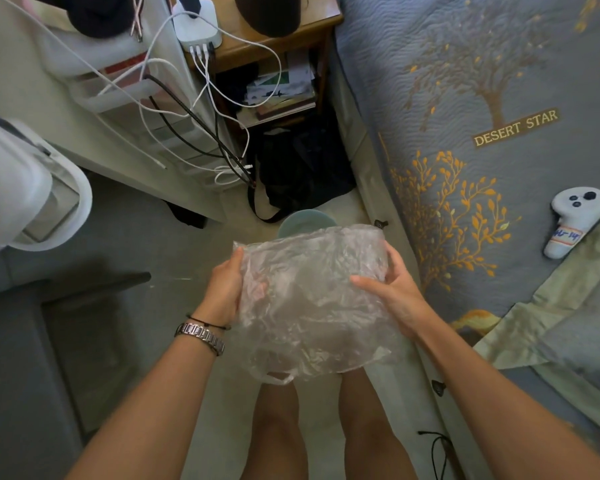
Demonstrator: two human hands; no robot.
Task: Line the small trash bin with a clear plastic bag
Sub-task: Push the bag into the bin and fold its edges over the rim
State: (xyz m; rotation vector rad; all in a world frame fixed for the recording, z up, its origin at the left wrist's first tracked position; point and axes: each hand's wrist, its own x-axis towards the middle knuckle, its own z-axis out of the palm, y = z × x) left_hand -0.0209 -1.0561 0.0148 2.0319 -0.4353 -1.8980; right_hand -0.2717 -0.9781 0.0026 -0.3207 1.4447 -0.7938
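A crumpled clear plastic bag (pixel 309 299) hangs in the air in front of me, held at both sides. My left hand (pixel 224 289) grips its left edge, with fingers visible through the plastic. My right hand (pixel 394 296) grips the right edge, thumb lying on top of the bag. Beyond the bag's far edge, the rim of the small pale blue-green trash bin (pixel 303 220) shows on the floor; most of the bin is hidden behind the bag. A handle loop of the bag dangles at its near edge above my knees.
A bed with a grey-blue quilt (pixel 482 133) runs along the right, with a white controller (pixel 575 220) on it. A black bag (pixel 302 168) sits on the floor beyond the bin, under a wooden nightstand (pixel 278 39). White drawers with dangling cables (pixel 174 109) stand at left.
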